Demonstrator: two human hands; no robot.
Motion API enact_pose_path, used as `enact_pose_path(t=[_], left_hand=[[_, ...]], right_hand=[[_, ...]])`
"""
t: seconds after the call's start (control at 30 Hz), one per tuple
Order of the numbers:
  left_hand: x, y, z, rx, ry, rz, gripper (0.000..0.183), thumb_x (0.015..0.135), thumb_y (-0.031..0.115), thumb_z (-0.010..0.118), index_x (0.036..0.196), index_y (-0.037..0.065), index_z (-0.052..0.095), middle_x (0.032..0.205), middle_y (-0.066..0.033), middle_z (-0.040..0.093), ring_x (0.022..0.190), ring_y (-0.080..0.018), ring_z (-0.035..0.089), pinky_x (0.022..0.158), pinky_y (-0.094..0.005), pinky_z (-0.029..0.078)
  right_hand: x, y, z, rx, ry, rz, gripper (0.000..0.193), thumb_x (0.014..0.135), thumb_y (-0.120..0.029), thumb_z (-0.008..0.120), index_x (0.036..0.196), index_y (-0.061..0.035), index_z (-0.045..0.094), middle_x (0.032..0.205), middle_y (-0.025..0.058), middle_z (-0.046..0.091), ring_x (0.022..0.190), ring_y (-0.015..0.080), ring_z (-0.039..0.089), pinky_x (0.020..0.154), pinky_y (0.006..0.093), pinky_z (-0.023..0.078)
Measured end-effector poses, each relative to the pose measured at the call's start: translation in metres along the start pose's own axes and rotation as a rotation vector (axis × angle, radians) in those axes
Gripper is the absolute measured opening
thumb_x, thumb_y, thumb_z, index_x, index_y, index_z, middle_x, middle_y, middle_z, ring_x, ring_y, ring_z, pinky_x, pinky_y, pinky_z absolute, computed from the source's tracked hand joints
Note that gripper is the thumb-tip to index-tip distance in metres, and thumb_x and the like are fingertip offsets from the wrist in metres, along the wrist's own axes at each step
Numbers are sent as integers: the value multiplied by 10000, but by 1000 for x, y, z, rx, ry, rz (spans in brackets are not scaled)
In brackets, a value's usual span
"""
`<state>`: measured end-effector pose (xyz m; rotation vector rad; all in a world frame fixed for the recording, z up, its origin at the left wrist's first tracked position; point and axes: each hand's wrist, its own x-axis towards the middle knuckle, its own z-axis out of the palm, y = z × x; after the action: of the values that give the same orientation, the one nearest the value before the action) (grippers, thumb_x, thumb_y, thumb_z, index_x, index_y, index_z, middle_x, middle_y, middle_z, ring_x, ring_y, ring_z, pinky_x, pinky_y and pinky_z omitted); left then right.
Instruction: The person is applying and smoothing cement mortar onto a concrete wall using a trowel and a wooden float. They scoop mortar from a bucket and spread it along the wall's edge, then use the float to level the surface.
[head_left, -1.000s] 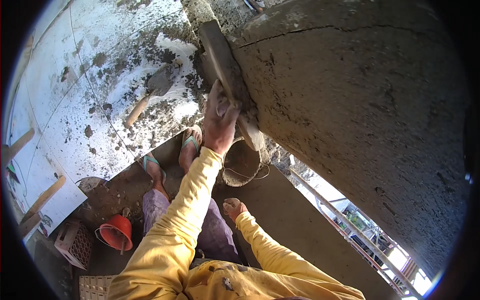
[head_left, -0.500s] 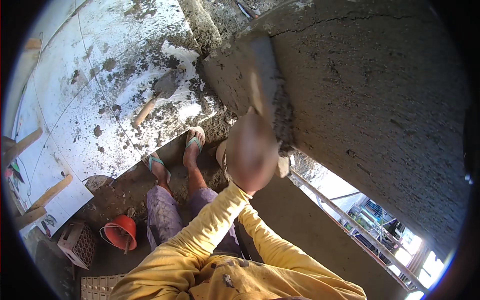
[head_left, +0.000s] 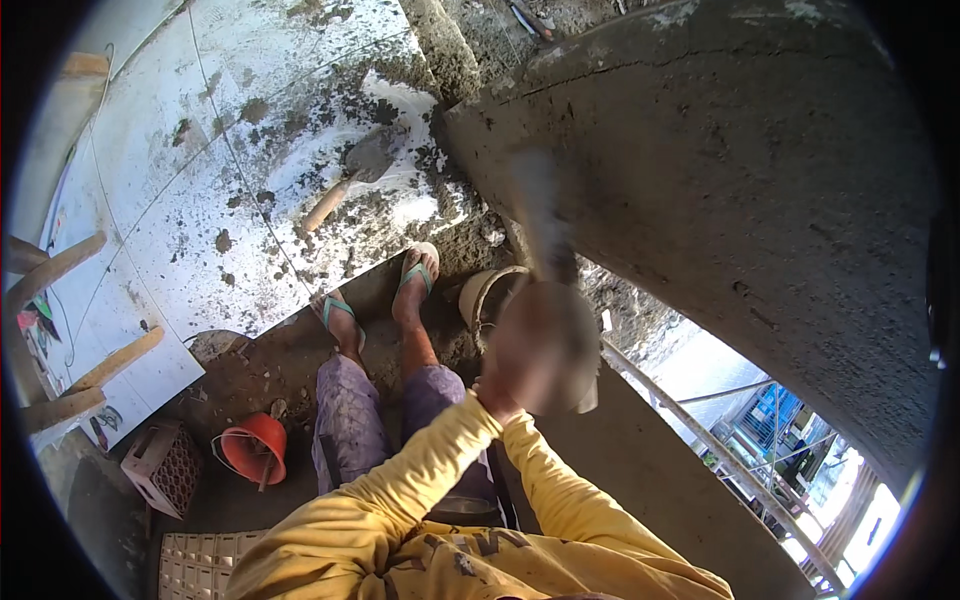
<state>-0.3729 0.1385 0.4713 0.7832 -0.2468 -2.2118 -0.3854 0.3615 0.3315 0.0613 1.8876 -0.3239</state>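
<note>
Left hand (head_left: 522,350): motion-blurred; apparently clamped round the float.
Float (head_left: 546,225): long, narrow, mortar-grey blur beyond the fingers, at the mortar face's lower edge; contact cannot be told.
Right hand: hidden behind the left; state cannot be told.
Risk, face: a tilted float could gouge the mortar; hard pressure could lengthen the crack (head_left: 600,72).
Risk, bucket (head_left: 477,297): swinging low could knock its rim.
Mortar face (head_left: 750,200): broad, grey, rough, pitted.
Trowel (head_left: 328,205): wooden handle, mortar-smeared blade; on spattered white panel (head_left: 160,260).

Dark letter-like marks (head_left: 492,541) cross the front of the person's yellow shirt (head_left: 545,568), too creased to make out; nothing can be read.
</note>
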Motion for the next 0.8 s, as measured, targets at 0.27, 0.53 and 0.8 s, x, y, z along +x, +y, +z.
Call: enact_pose_path(t=[0.27, 0.53, 0.8], left_hand=[[28, 9, -158, 203, 203, -7, 551, 929, 156, 630, 1420, -12, 444, 1228, -46, 603, 1072, -122, 576, 938, -282, 468], [136, 69, -226, 125, 175, -74, 432, 941, 230, 622, 1314, 39, 518, 1139, -79, 622, 1047, -227, 618, 901, -416, 531], [114, 90, -284, 48, 208, -188, 418, 989, 325, 514, 1282, 28, 540, 1139, -100, 643, 987, -262, 635, 918, -461, 539]], right_hand=[[18, 10, 2, -81, -64, -16, 335, 926, -227, 651, 1167, 3, 619, 914, 93, 694, 772, 163, 668, 662, 305, 542], [53, 33, 8, -100, -63, -186, 352, 930, -220, 628, 1179, 29, 613, 821, 72, 669, 686, 157, 639, 593, 297, 515], [141, 114, -11, -210, 133, 35, 312, 874, -333, 673, 1022, -63, 727, 931, 161, 733, 884, 282, 711, 799, 412, 543]])
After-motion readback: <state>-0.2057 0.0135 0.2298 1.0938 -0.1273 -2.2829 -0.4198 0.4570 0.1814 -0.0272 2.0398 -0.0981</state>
